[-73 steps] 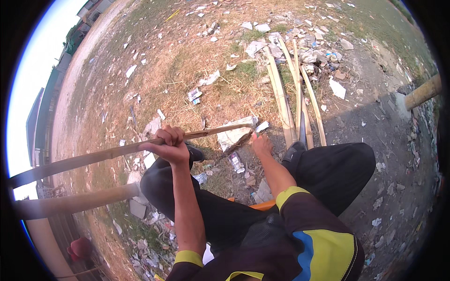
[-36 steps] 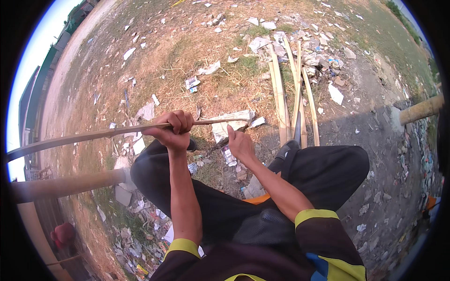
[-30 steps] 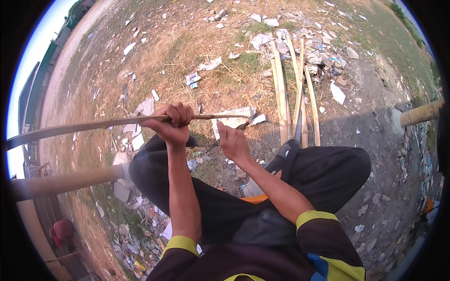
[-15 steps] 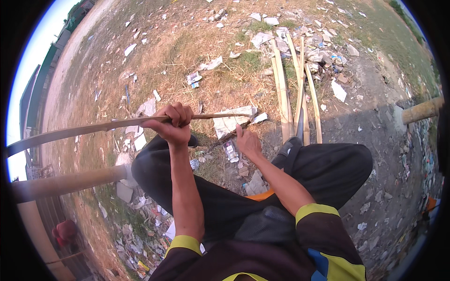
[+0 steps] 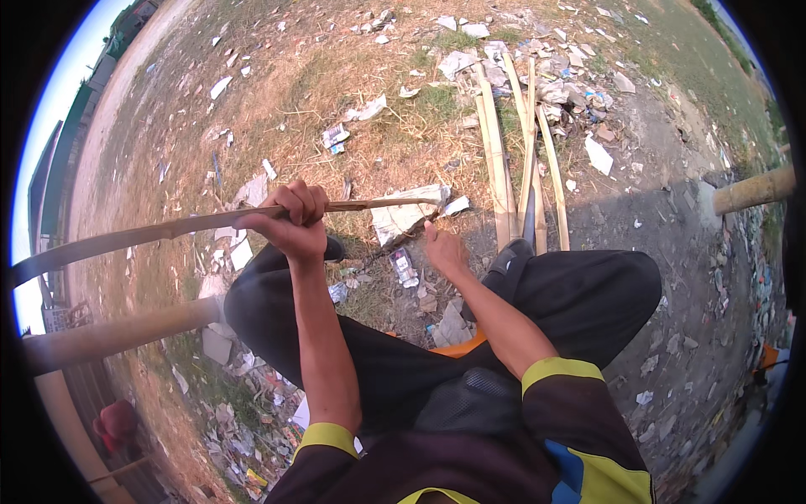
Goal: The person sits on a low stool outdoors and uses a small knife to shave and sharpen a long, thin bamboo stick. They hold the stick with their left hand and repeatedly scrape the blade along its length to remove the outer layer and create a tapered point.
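While sitting in dark trousers [image 5: 579, 294] on the near side of a pale slab [image 5: 407, 220], holds the right grip [image 5: 445, 252] just to its near right with curled fingers; cannot tell whether around anything. Clenches the left grip [image 5: 298, 218] around a long wooden strip [image 5: 197, 222], left of the slab, apparently to steady the thin end reaching over it. Has pale split lengths [image 5: 498, 168] laid right of the slab, running off beyond it, perhaps for easy reach. Faces scattered scraps [image 5: 368, 109] well past the slab.
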A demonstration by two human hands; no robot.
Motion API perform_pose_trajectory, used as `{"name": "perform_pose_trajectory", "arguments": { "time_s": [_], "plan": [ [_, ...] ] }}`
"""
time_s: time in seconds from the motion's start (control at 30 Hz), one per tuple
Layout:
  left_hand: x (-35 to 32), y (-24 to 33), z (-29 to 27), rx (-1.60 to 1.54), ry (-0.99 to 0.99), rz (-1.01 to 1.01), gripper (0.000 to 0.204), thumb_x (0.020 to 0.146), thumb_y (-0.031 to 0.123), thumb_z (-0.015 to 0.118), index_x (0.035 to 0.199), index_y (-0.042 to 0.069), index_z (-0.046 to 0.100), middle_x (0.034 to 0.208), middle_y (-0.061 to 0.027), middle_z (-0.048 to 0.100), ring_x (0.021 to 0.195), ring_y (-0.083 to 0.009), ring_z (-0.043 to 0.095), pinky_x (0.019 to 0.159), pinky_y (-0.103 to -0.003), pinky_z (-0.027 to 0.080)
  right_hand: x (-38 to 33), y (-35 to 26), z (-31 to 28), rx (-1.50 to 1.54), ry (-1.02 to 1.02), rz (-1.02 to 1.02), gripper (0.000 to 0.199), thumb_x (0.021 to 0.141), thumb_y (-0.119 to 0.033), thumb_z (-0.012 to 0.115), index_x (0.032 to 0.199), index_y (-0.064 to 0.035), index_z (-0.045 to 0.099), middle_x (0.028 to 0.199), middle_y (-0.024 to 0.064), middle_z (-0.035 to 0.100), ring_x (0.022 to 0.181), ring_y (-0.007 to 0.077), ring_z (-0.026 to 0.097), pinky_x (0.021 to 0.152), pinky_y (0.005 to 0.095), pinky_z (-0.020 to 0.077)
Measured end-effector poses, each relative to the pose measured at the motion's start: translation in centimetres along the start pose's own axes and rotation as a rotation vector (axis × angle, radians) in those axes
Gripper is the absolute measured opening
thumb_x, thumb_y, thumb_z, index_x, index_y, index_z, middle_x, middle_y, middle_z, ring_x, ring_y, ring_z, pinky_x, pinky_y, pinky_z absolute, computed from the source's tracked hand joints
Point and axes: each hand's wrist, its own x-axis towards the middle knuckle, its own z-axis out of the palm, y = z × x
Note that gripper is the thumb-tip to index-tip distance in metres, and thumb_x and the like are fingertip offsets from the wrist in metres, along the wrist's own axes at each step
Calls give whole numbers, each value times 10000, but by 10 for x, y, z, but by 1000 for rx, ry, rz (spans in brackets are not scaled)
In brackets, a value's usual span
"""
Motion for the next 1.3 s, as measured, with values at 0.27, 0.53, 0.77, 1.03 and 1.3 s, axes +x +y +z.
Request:
{"name": "perform_pose_trajectory", "arguments": {
  "time_s": [0.27, 0.53, 0.77, 1.03, 1.3],
  "plan": [
    [6, -2, 19, 250, 557, 67, 630, 839, 709, 251, 607, 124, 246, 559, 17, 218, 479, -101, 171, 458, -260, 178, -20, -47, -3, 506, 39, -422, 529, 961, -399, 294, 762, 25, 540, 681, 207, 564, 681, 374, 563, 657, 418, 417],
    [-2, -5, 38, 277, 599, 110, 625, 842, 701, 272, 596, 127, 249, 559, 26, 219, 467, -79, 170, 440, -235, 167, -43, -74, -30, 418, -70, -450, 609, 957, -447, 239, 791, 41, 564, 711, 310, 567, 745, 476, 558, 711, 516, 425],
    [2, -8, 44, 287, 553, 106, 636, 844, 710, 255, 585, 129, 244, 527, 22, 214, 461, -87, 171, 425, -237, 155, -27, -58, -27, 238, -21, -352, 631, 956, -443, 238, 776, 44, 596, 673, 296, 584, 718, 459, 590, 705, 507, 464],
    [-2, -11, 41, 267, 521, 115, 628, 845, 707, 265, 576, 141, 229, 519, 31, 193, 459, -86, 153, 426, -238, 135, -31, -59, -25, 306, -40, -490, 614, 956, -425, 252, 741, 40, 589, 664, 285, 592, 699, 447, 596, 690, 495, 476],
    [-1, -7, 36, 242, 511, 106, 628, 849, 706, 246, 574, 142, 221, 522, 37, 189, 459, -88, 145, 418, -241, 142, -29, -63, -31, 260, -14, -418, 607, 953, -422, 272, 763, 41, 616, 691, 297, 596, 702, 457, 595, 689, 512, 473]
  ]
}}
